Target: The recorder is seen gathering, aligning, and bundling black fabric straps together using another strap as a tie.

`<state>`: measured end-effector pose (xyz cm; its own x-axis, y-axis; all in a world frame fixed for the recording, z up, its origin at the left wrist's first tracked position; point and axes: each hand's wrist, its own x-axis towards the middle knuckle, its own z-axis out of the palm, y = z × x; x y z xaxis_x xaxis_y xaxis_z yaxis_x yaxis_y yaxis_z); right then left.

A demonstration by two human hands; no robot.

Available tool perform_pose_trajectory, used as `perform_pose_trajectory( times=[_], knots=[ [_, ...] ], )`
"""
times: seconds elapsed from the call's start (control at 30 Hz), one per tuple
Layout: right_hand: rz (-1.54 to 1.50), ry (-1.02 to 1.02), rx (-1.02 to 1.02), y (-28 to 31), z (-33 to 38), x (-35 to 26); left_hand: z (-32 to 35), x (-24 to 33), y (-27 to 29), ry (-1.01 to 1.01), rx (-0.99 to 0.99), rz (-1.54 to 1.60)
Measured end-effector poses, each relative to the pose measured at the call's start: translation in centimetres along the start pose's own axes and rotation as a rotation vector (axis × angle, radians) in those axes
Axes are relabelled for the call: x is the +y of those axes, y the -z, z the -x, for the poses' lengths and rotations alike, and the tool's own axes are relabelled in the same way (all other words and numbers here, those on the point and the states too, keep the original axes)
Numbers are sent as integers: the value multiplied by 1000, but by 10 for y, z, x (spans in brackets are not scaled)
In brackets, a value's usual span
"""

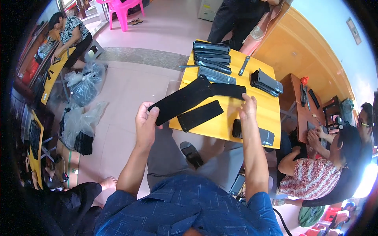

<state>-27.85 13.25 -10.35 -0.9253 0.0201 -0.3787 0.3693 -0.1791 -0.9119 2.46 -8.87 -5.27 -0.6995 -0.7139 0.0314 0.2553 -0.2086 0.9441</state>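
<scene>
A wide black fabric strap is stretched over the yellow table in front of me. My left hand grips its near left end, thumb on top. The strap meets a narrower black piece at a stitched end; I cannot tell whether they are joined. My right hand pinches the narrower piece's right end between thumb and fingers. Just below lies a short black fabric piece, flat on the table. A black band with a grey end is partly hidden under my right forearm.
The yellow table also bears a pile of grey-black straps, grey strips, a single strap and another stack. Plastic bags stand on the left floor. People work at side tables; someone stands beyond mine.
</scene>
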Motion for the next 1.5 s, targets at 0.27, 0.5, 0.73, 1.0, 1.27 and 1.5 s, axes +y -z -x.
perform_pose_trajectory(
  times=[0.27, 0.5, 0.73, 1.0, 1.27, 1.5],
  knots=[
    [-402, -33, -925, -16, 131, 26, 18, -34, -44, 36, -77, 43],
    [-143, 143, -770, -19, 137, 15, 54, -63, -55, 7, -395, -99],
    [962, 1045, -574, -13, 174, -22, 26, -6, -48, -44, -351, -147],
    [1162, 1411, -762, -8, 181, -6, 6, -11, -37, 277, -363, -72],
    [1255, 956, -852, 13, 157, -24, 33, -37, -1, 327, -331, -129],
    [914, 356, -676, 25, 111, -6, 40, -60, 5, 272, -228, -187]
  ],
)
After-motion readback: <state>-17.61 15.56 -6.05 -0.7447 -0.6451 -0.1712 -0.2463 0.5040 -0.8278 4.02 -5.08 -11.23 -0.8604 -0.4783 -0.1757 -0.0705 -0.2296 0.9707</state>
